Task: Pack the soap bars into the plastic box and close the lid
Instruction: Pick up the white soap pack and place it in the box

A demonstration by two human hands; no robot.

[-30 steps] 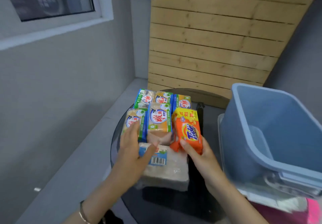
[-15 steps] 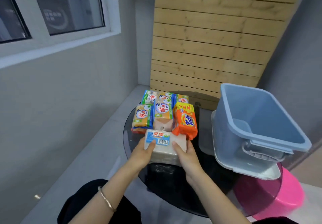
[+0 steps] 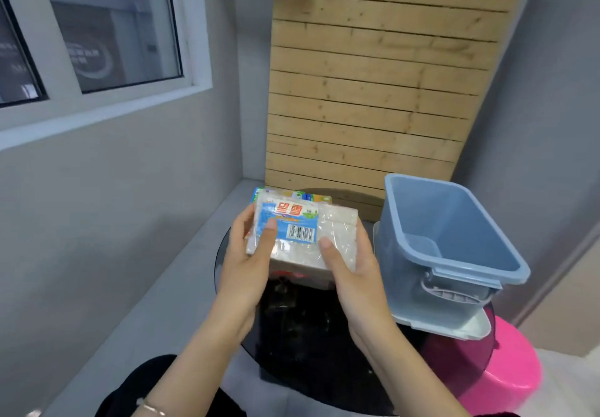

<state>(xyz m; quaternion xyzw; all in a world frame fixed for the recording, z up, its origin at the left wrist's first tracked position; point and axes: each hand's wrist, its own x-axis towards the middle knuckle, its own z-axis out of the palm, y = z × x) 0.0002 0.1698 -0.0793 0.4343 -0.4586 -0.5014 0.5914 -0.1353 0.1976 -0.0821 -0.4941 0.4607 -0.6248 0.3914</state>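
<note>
Soap pack (image 3: 303, 233), white bars in clear wrap with a blue barcode label, is up off the table at the centre of the frame, held from both sides. Left hand (image 3: 248, 265) clamps its left edge with the thumb pressed on the label, right hand (image 3: 352, 269) clamps the right edge the same way. A few more colourful soap bars (image 3: 293, 194) peek out just behind it. The surface is a round dark glass table (image 3: 292, 335), pretty reflective. The blue plastic box (image 3: 451, 244) sits open at centre right, on top of its pale lid (image 3: 454, 327). Something pink (image 3: 509, 371) is under the table edge at lower right. Room: grey walls, wooden slat panel (image 3: 383, 75) at upper centre, window (image 3: 91, 33) at upper left.
</note>
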